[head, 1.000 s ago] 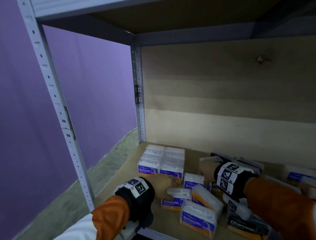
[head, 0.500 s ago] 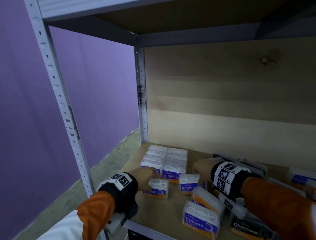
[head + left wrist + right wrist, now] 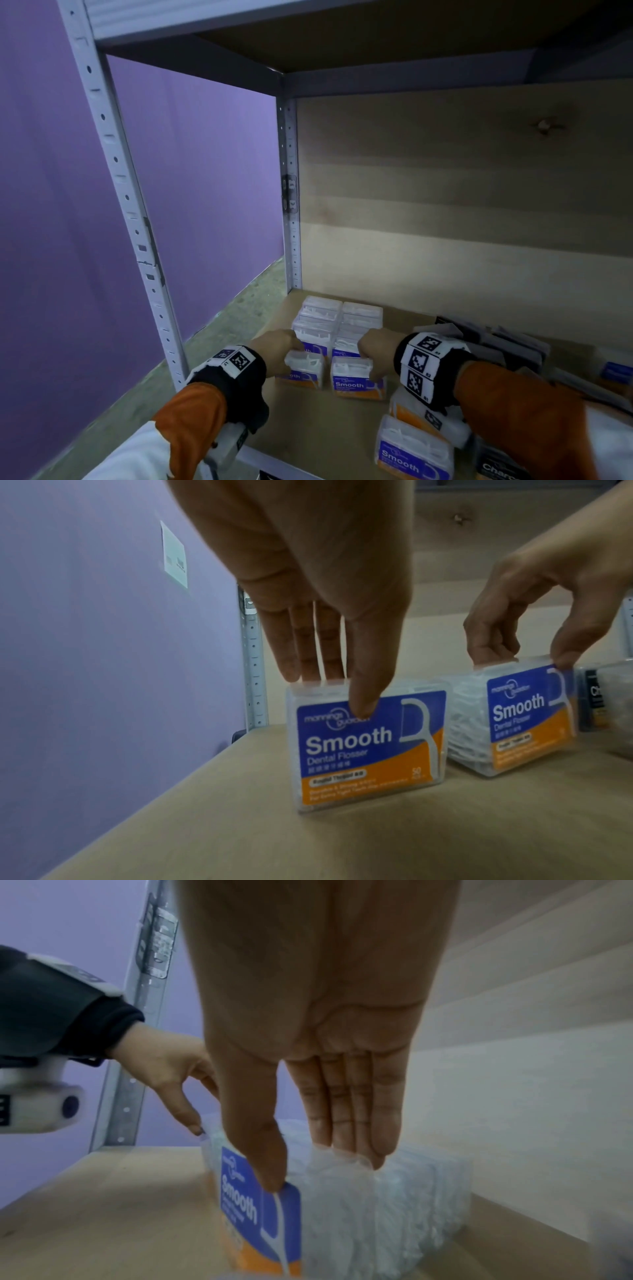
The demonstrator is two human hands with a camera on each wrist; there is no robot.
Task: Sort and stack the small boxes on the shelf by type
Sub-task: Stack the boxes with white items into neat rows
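Clear boxes with blue-and-orange "Smooth" labels stand in two neat rows (image 3: 339, 318) at the shelf's back left. Directly in front of them stand two more Smooth boxes, side by side on the board. My left hand (image 3: 281, 353) pinches the left box (image 3: 305, 371) at its top, thumb on the label and fingers behind, as the left wrist view shows the box (image 3: 369, 748). My right hand (image 3: 373, 349) pinches the right box (image 3: 356, 377) the same way, seen close in the right wrist view (image 3: 274, 1218). Both boxes are upright.
Loose Smooth boxes (image 3: 411, 452) lie tilted at the front right under my right forearm. Dark "Charcoal" boxes (image 3: 496, 342) sit at the right and at the bottom edge (image 3: 500, 469). A metal upright (image 3: 291, 205) marks the back left corner; bare board (image 3: 308, 428) lies in front.
Both hands have carried their Smooth boxes leftward and back, from the loose pile to the front of the two rows. The boxes now stand side by side.
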